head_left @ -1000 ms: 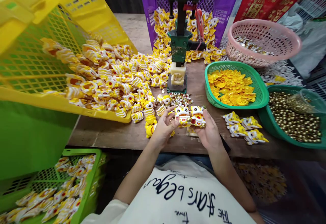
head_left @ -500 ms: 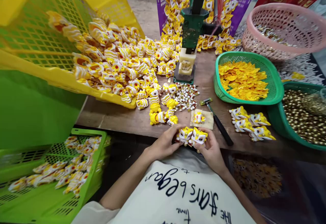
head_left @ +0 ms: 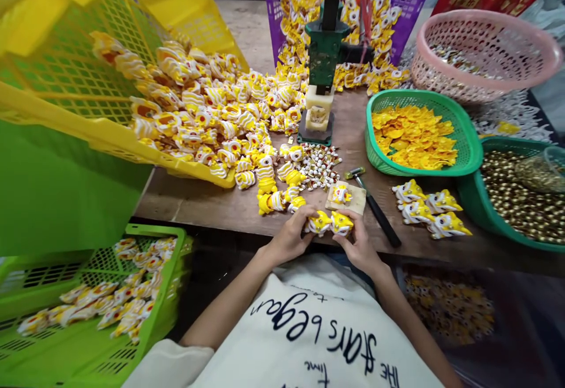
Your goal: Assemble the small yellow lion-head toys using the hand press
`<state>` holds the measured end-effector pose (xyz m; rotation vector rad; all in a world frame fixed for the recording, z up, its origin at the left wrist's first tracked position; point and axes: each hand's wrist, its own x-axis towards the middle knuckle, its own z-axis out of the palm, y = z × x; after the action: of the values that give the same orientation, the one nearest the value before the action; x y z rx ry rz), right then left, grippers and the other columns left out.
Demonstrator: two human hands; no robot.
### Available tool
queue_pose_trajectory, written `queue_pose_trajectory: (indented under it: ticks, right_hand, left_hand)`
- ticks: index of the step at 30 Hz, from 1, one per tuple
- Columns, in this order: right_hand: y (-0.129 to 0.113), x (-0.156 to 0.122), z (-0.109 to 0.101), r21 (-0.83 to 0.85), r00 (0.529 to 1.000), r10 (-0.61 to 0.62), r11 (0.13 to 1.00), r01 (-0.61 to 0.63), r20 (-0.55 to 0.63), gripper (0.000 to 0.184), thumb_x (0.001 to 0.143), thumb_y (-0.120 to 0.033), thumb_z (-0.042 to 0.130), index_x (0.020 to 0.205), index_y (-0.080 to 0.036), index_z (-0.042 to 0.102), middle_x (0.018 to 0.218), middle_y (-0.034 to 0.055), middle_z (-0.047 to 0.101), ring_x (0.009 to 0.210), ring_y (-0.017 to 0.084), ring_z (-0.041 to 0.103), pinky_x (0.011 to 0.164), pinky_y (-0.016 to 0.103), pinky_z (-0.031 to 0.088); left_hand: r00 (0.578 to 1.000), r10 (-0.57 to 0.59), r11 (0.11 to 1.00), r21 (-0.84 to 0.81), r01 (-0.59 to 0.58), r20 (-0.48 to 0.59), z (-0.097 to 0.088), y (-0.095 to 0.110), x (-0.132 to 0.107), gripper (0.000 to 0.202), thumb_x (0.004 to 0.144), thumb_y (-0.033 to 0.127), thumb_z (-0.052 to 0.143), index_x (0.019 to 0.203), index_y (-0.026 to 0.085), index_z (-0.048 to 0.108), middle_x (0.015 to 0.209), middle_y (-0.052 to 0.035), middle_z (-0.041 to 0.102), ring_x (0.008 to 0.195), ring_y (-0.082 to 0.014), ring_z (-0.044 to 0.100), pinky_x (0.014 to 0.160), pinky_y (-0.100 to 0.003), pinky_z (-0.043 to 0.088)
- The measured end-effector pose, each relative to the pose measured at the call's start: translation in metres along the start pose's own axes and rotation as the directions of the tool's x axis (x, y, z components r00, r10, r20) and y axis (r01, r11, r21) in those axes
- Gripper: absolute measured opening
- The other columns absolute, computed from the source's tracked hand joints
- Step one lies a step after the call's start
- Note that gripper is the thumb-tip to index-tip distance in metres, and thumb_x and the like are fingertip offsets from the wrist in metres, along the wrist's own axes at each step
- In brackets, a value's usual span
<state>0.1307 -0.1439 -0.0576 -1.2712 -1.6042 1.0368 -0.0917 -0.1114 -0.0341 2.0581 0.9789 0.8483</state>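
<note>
Two yellow-and-white lion-dance head figures are held side by side at the table's front edge. My left hand (head_left: 291, 238) is closed around the left lion head (head_left: 318, 223). Fingers and thumb of my right hand (head_left: 359, 246) grip the right lion head (head_left: 341, 223). Just beyond them, a cream block (head_left: 358, 196) bears a small yellow-and-white piece (head_left: 341, 194). A hammer (head_left: 379, 214) with a black handle lies to its right. Several striped yellow body pieces (head_left: 267, 179) lie beyond my left hand, beside a pile of small white-and-gold parts (head_left: 318, 164).
A green hand press (head_left: 327, 52) stands at the back middle. Left, a tipped yellow crate (head_left: 189, 170) spills striped pieces; below is a green crate (head_left: 165, 294). Right are a green basket (head_left: 474, 152) of yellow parts, several finished heads (head_left: 445, 226), gold bells (head_left: 521, 194) and a pink basket (head_left: 485, 23).
Both hands have moved slightly up and away from my body with the two lion heads, which have tipped so their tops show more. The camera view has shifted a little.
</note>
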Motion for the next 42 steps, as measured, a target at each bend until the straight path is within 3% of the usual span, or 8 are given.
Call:
queue_pose_trajectory:
  ticks: [14, 22, 26, 28, 31, 35, 38, 42]
  right_hand:
    - [-0.016, -0.008, -0.005, -0.382, 0.937, -0.301, 0.899, 0.216, -0.179, 0.044, 0.093, -0.017, 0.058, 0.135, -0.024, 0.047, 0.125, 0.0124, 0.057, 0.121, 0.027, 0.055, 0.103, 0.048, 0.048]
    - [-0.012, -0.010, 0.001, -0.391, 0.943, -0.290, 0.897, 0.207, -0.166, 0.051, 0.091, -0.024, 0.064, 0.138, -0.022, 0.043, 0.126, 0.0137, 0.058, 0.120, 0.028, 0.056, 0.102, 0.051, 0.047]
    - [-0.013, -0.017, 0.000, -0.427, 0.950, -0.254, 0.891, 0.157, -0.180, 0.060, 0.090, -0.032, 0.065, 0.142, -0.024, 0.036, 0.132, 0.0160, 0.052, 0.125, 0.032, 0.052, 0.104, 0.056, 0.044]
    - [-0.023, -0.019, -0.003, -0.468, 0.941, -0.270, 0.871, 0.149, -0.203, 0.065, 0.088, -0.033, 0.067, 0.143, -0.025, 0.034, 0.134, 0.0165, 0.050, 0.126, 0.034, 0.050, 0.104, 0.058, 0.042]
    - [-0.056, -0.010, -0.008, -0.496, 0.923, -0.316, 0.850, 0.174, -0.218, 0.062, 0.088, -0.030, 0.065, 0.141, -0.029, 0.034, 0.135, 0.0150, 0.048, 0.126, 0.036, 0.049, 0.105, 0.059, 0.037]
    - [-0.112, 0.029, 0.003, -0.409, 0.973, -0.225, 0.884, 0.227, 0.054, 0.040, 0.095, -0.026, 0.047, 0.135, -0.030, 0.045, 0.130, 0.0125, 0.055, 0.125, 0.037, 0.049, 0.109, 0.058, 0.028]
    - [-0.134, 0.065, 0.031, -0.527, 0.965, -0.104, 0.821, 0.219, 0.239, 0.042, 0.094, -0.025, 0.047, 0.136, -0.021, 0.047, 0.119, 0.0184, 0.061, 0.117, 0.038, 0.052, 0.103, 0.058, 0.031]
    - [-0.130, 0.100, 0.065, -0.748, 0.941, 0.028, 0.615, 0.249, 0.336, 0.044, 0.087, -0.018, 0.057, 0.130, -0.009, 0.050, 0.103, 0.0241, 0.068, 0.104, 0.037, 0.060, 0.098, 0.052, 0.034]
  left_hand:
    - [0.981, 0.189, 0.901, 0.391, -0.187, 0.035, -0.012, 0.005, -0.007, 0.065, 0.096, 0.014, 0.052, 0.154, 0.023, 0.024, 0.146, -0.0190, 0.049, 0.138, -0.0271, 0.049, 0.107, -0.045, 0.052]
    - [0.968, 0.249, 0.917, 0.317, -0.244, 0.026, -0.024, 0.009, -0.011, 0.067, 0.094, 0.019, 0.057, 0.154, 0.017, 0.026, 0.145, -0.0215, 0.050, 0.136, -0.0260, 0.051, 0.108, -0.042, 0.051]
    - [0.944, 0.315, 0.886, 0.388, -0.255, -0.100, -0.031, 0.018, -0.014, 0.062, 0.094, 0.011, 0.051, 0.152, 0.021, 0.032, 0.131, -0.0152, 0.061, 0.122, -0.0220, 0.061, 0.099, -0.036, 0.055]
    - [0.916, 0.330, 0.867, 0.457, -0.198, -0.228, -0.035, 0.017, -0.018, 0.061, 0.091, 0.007, 0.051, 0.149, 0.024, 0.037, 0.119, -0.0111, 0.065, 0.111, -0.0201, 0.064, 0.096, -0.034, 0.054]
    - [0.892, 0.183, 0.826, 0.557, 0.089, -0.413, -0.042, 0.006, -0.022, 0.061, 0.087, 0.018, 0.063, 0.144, 0.024, 0.041, 0.122, -0.0143, 0.059, 0.113, -0.0276, 0.058, 0.100, -0.044, 0.047]
    - [0.872, -0.093, 0.670, 0.618, 0.411, -0.480, -0.053, -0.013, -0.024, 0.071, 0.075, 0.049, 0.076, 0.134, 0.018, 0.052, 0.128, -0.0196, 0.051, 0.117, -0.0381, 0.050, 0.099, -0.054, 0.039]
    - [0.883, -0.150, 0.629, 0.646, 0.432, -0.445, -0.057, -0.024, -0.024, 0.055, 0.080, 0.048, 0.073, 0.124, 0.019, 0.060, 0.120, -0.0163, 0.055, 0.110, -0.0346, 0.053, 0.094, -0.051, 0.042]
    - [0.890, -0.115, 0.755, 0.544, 0.367, -0.440, -0.061, -0.029, -0.025, 0.044, 0.082, 0.040, 0.072, 0.120, 0.020, 0.062, 0.113, -0.0120, 0.058, 0.109, -0.0283, 0.057, 0.097, -0.046, 0.046]
